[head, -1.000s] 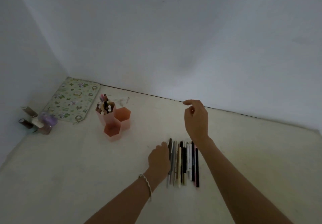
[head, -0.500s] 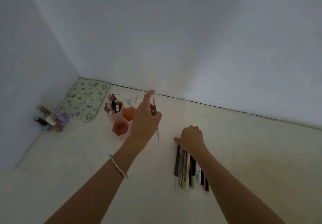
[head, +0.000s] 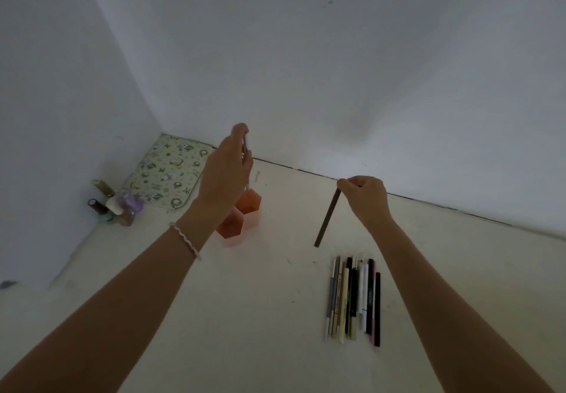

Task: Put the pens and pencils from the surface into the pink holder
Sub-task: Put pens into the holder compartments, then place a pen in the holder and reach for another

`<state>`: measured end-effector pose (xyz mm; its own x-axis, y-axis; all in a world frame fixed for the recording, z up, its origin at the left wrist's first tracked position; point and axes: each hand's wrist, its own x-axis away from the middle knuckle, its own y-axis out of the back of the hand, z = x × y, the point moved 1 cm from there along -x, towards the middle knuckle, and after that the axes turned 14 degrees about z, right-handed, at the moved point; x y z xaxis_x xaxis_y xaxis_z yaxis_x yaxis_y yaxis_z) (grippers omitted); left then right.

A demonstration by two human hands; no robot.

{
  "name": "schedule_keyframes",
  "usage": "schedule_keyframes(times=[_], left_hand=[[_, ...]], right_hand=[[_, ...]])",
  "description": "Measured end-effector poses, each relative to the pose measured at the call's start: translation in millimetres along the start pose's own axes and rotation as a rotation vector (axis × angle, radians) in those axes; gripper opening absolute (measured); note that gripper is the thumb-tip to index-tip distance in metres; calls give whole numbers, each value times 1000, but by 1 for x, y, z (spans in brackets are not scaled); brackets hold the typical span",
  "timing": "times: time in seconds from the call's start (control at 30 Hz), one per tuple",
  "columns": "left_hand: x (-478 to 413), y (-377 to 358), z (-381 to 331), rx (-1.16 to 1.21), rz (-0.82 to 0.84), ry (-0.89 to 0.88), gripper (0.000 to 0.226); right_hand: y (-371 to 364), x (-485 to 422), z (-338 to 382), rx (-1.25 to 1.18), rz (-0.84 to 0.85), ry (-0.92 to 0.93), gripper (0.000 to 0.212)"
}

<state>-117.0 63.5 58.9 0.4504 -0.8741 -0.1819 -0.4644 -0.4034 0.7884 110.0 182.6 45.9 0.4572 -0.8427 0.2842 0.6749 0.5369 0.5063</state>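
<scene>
Over the pink holder (head: 245, 215), the left hand (head: 225, 175) pinches a thin pen (head: 246, 160) upright; palm and wrist hide most of the pen and the holder's far cups. To its right, well apart, the right hand (head: 366, 198) grips the top of a dark pencil (head: 327, 214), which hangs tilted above the surface. Below that hand a row of pens (head: 355, 297) lies on the surface (head: 260, 316), too small to tell apart.

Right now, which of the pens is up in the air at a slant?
The dark pen pinched at its top by the right hand. It hangs tilted above the surface, while the row of pens lies flat below.
</scene>
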Motion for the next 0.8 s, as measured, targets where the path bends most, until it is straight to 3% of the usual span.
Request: schedule_keyframes(times=[0.13, 0.27, 0.4, 0.53, 0.8], left_hand=[[-3, -17, 7, -300, 166, -4, 18], [-7, -20, 17, -516, 159, 1, 25], [-13, 5, 20, -396, -24, 13, 38], [-8, 34, 14, -243, -102, 2, 45], [22, 36, -5, -62, -51, -4, 43]], right_hand=[[0, 4, 13, -43, -32, 28, 21], [-8, 3, 14, -134, -36, 19, 17], [-29, -6, 40, -304, -132, 103, 11], [-72, -19, 59, -294, -157, 179, 5], [-139, -28, 36, -40, 80, 140, 16]])
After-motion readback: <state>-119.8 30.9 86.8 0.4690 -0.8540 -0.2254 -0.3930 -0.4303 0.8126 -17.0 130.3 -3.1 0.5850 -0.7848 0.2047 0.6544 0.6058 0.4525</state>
